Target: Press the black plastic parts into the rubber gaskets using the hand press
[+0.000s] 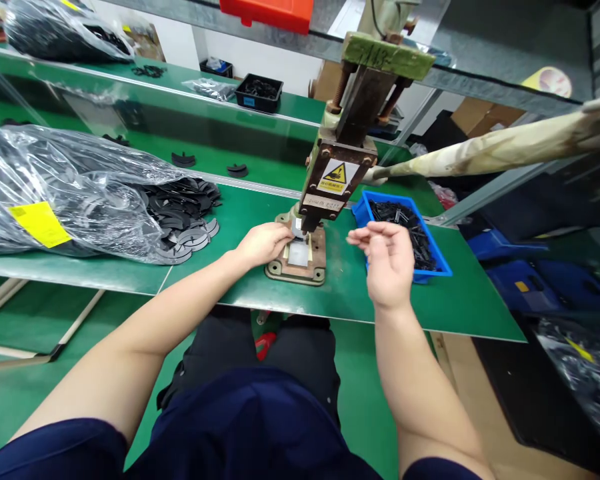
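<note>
My left hand [265, 245] reaches to the base [300, 270] of a hand press [337, 160]. Its fingers are closed at the small metal fixture under the ram, and what they hold, if anything, is hidden. To the right of the press my right hand [390, 263] hovers above the green bench, fingers curled with the thumb against them. Anything in that pinch is too small to make out. Just behind it stands a blue bin [437, 272] full of small black plastic pieces [420, 243]. The press carries a yellow warning sticker [336, 175].
On the left lies a large clear bag [80, 180], its curved black parts [180, 217] spilling out. Two more curved parts, one of them a black piece [237, 171], lie behind. A black tray [259, 93] stands on the rear ledge. A wrapped lever [490, 143] extends right from the press.
</note>
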Motion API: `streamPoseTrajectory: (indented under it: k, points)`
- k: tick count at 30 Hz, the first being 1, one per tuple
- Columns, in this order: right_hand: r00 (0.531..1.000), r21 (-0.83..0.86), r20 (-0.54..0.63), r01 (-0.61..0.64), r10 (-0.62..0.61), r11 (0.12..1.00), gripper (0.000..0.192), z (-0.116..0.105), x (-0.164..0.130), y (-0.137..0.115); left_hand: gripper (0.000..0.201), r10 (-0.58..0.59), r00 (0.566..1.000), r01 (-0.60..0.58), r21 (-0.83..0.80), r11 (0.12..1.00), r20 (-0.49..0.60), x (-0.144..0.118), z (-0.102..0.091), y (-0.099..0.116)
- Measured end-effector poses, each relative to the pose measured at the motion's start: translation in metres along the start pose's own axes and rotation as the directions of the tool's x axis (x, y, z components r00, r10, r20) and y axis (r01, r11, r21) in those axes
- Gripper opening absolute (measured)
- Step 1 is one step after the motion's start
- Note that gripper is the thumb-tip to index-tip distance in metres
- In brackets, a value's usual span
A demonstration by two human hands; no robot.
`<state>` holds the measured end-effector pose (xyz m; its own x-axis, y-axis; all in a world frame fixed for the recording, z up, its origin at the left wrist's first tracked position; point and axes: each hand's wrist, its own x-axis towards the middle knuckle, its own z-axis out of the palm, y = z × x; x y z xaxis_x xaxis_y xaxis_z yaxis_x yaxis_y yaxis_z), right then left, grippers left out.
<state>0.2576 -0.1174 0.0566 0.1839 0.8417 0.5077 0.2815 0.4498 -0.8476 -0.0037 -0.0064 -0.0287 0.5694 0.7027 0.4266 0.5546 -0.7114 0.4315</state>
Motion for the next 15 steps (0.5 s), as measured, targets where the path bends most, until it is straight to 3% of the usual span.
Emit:
streamPoseTrajectory:
  k: [4, 8, 11, 13, 15]
  points:
    - [0.977, -0.010, -0.106, 0.185, -0.185, 0.983, 0.031, -0.017, 0.033, -0.033, 0.030, 0.047, 0.998, -0.052, 0.117, 0.992, 0.047, 0.006, 0.001, 0.004]
    - [0.903, 0.097, -0.199, 0.406, -0.382, 0.909, 0.043, -0.019, 0.055, -0.088, 0.031, 0.085, 0.991, -0.100, 0.161, 0.982, 0.100, 0.009, -0.003, 0.009]
    - [0.897, 0.110, -0.182, 0.426, -0.404, 0.898, 0.051, -0.012, 0.064, -0.125, 0.030, 0.101, 0.988, -0.120, 0.171, 0.978, 0.115, 0.011, -0.004, 0.011]
    - [0.896, 0.159, -0.169, 0.436, -0.411, 0.886, 0.051, -0.007, 0.069, -0.136, 0.029, 0.101, 0.987, -0.122, 0.173, 0.977, 0.125, 0.011, -0.005, 0.011]
    - [0.861, 0.185, -0.176, 0.505, -0.477, 0.843, 0.048, -0.002, 0.070, -0.133, 0.029, 0.104, 0.986, -0.125, 0.169, 0.978, 0.128, 0.011, -0.005, 0.010]
